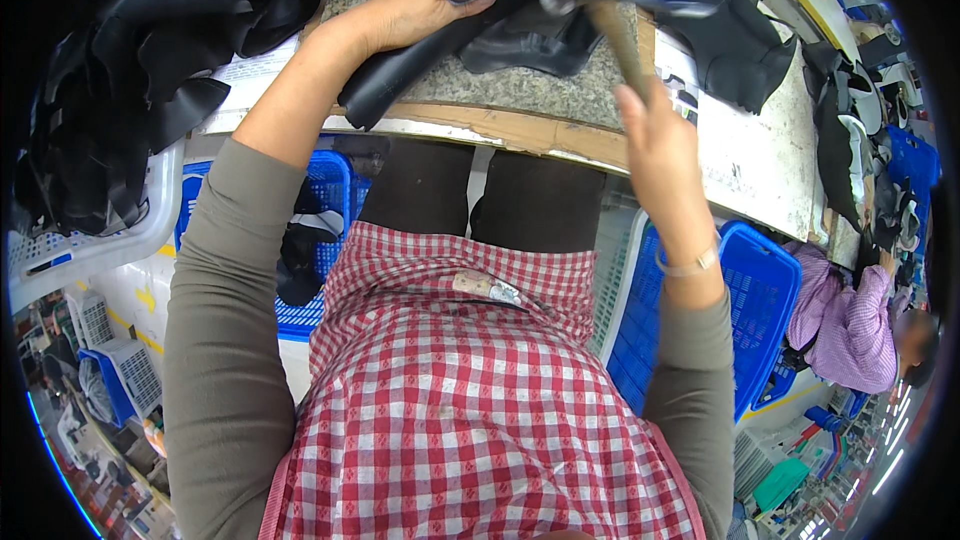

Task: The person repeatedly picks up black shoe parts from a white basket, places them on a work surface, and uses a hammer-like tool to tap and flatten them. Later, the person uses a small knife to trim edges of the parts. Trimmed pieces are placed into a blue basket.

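My left hand [415, 5] presses flat on a black leather shoe upper [500, 25] that lies on a speckled stone slab [520, 90] at the bench edge. My right hand [655, 135] grips the wooden handle of a hammer [612, 0]. The hammer's metal head is blurred, just above the leather piece, close to my left fingertips. A thin bracelet circles my right wrist.
Piles of black leather pieces [150, 60] fill the bench's left side, some in a white basket [95, 240]. More black uppers [735, 35] lie to the right. Blue plastic crates [755, 310] stand under the bench. Another person in a purple checked shirt [850, 325] sits at right.
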The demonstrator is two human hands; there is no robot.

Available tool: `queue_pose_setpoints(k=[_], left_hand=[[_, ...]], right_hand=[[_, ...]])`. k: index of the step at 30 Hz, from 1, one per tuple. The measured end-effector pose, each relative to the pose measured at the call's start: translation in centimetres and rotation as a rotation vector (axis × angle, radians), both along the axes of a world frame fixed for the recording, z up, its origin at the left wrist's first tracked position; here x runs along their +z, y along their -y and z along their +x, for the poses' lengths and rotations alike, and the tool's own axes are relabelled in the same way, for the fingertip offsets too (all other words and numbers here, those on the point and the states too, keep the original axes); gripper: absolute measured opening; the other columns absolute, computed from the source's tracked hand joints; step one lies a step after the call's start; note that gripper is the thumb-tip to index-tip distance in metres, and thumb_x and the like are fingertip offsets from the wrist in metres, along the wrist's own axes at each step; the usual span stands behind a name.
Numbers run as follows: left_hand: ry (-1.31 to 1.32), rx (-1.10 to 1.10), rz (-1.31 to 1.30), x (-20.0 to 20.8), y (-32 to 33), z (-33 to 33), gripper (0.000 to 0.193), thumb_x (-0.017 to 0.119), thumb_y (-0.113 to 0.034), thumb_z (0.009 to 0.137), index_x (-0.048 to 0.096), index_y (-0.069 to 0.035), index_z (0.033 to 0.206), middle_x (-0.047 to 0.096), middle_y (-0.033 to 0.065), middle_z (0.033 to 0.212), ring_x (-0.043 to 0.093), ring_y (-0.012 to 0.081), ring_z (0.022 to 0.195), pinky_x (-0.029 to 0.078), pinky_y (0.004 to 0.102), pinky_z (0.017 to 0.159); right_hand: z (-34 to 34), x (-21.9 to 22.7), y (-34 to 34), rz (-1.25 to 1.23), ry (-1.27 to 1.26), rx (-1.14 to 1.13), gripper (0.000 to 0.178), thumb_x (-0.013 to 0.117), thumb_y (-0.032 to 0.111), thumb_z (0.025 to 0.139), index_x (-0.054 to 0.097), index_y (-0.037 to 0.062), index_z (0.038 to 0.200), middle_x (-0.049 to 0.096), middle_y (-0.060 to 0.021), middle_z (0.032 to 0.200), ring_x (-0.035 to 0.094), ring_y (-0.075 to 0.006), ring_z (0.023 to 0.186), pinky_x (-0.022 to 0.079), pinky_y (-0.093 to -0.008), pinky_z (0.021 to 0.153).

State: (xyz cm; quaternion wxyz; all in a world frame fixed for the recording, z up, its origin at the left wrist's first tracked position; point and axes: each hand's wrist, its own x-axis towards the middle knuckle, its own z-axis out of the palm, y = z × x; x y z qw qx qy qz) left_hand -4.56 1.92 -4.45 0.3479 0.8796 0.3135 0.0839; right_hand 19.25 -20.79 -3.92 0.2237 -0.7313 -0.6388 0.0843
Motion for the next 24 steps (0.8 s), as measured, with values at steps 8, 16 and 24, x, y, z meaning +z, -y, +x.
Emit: queue_pose_setpoints(k=[8, 16, 24], left_hand=[[-0.04, 0.029, -0.035, 0.5, 0.8, 0.0, 0.078, 0.057, -0.039, 0.104, 0.012, -0.024, 0.166, 0.051, 0.0349, 0.146, 0.053, 0.0485, 0.134, 0.042, 0.0469, 0.111], [0.056, -0.005, 0.046, 0.9, 1.7, 0.5, 0.078, 0.06, -0.036, 0.101, 0.017, -0.023, 0.165, 0.054, 0.035, 0.142, 0.055, 0.0509, 0.129, 0.044, 0.0496, 0.109], [0.104, 0.027, 0.182, -2.4, 0.4, 1.2, 0.071, 0.061, -0.038, 0.104, 0.025, -0.028, 0.164, 0.044, 0.0171, 0.159, 0.049, 0.0405, 0.14, 0.041, 0.0444, 0.115]], right_hand=[[0.6, -1.2, 0.1, 0.045, 0.043, 0.004, 0.032, 0.06, 0.029, 0.105, 0.058, -0.0031, 0.105, 0.063, -0.0219, 0.061, 0.067, -0.0431, 0.059, 0.053, -0.0493, 0.052], [-0.1, 0.1, 0.5, -0.035, -0.003, -0.195, 0.036, 0.058, 0.031, 0.106, 0.059, -0.0048, 0.112, 0.066, -0.027, 0.07, 0.069, -0.0452, 0.068, 0.055, -0.0509, 0.06], [-0.7, -0.2, -0.4, -0.03, -0.04, -0.069, 0.036, 0.058, 0.029, 0.106, 0.059, -0.0067, 0.112, 0.066, -0.03, 0.075, 0.068, -0.0484, 0.073, 0.052, -0.0525, 0.061]])
